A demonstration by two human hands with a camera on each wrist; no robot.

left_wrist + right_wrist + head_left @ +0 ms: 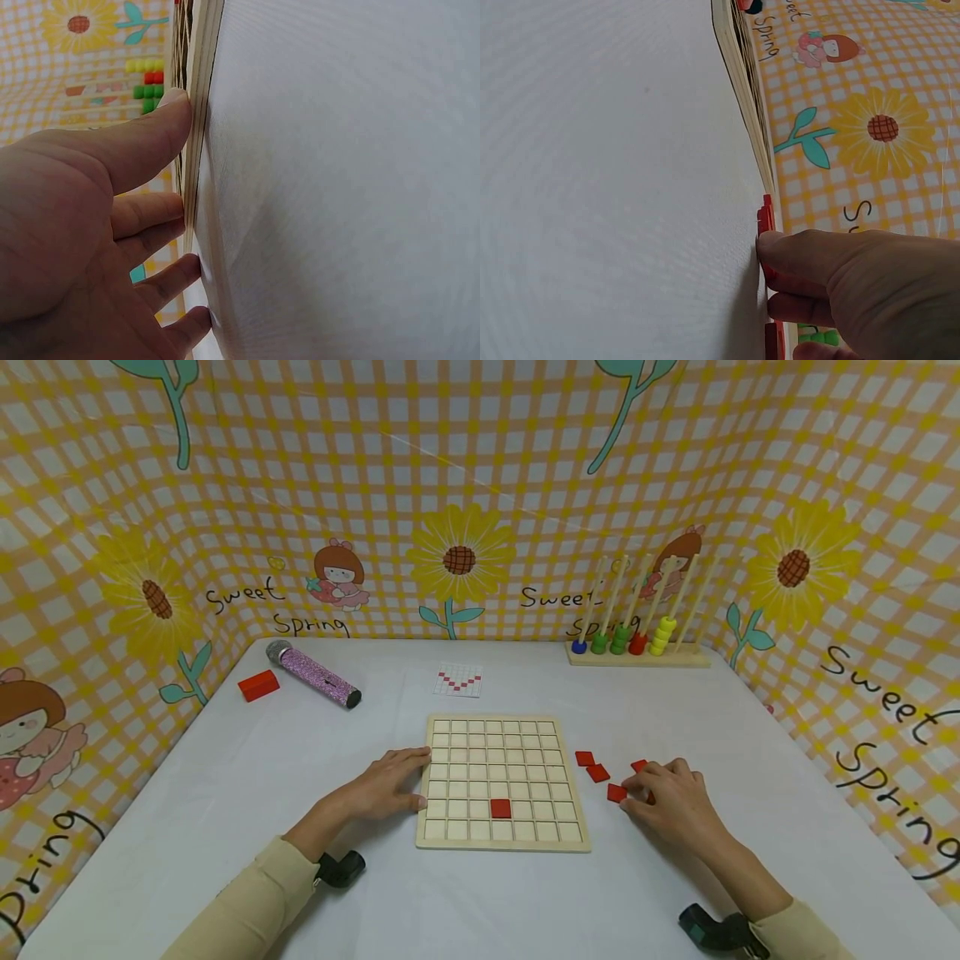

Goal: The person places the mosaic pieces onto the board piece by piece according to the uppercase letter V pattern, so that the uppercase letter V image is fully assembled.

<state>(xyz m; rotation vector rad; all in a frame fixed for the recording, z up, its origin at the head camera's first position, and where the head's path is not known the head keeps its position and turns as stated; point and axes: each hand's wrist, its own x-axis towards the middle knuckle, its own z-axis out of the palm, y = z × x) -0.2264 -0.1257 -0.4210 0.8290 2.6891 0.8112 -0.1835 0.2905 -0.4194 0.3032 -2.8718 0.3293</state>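
On the table [390,902], board [483,771] central, one red tile [500,808] in its grid; left hand [386,785] spread against its left edge; right hand [671,802] touching loose tiles [597,772] to its right, pinch indeterminable.

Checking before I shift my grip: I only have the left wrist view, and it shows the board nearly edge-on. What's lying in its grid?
Observer: One red tile, in the middle column of the board, second row up from the person's side.
Operator: Thanks. What's going on past its right edge?
Observer: The right hand is there, thumb and fingertips at a loose tile.
Operator: Anything to compare the layout with?
Observer: Yes, a small card lies beyond the board's far edge, marked with red squares in a V shape.
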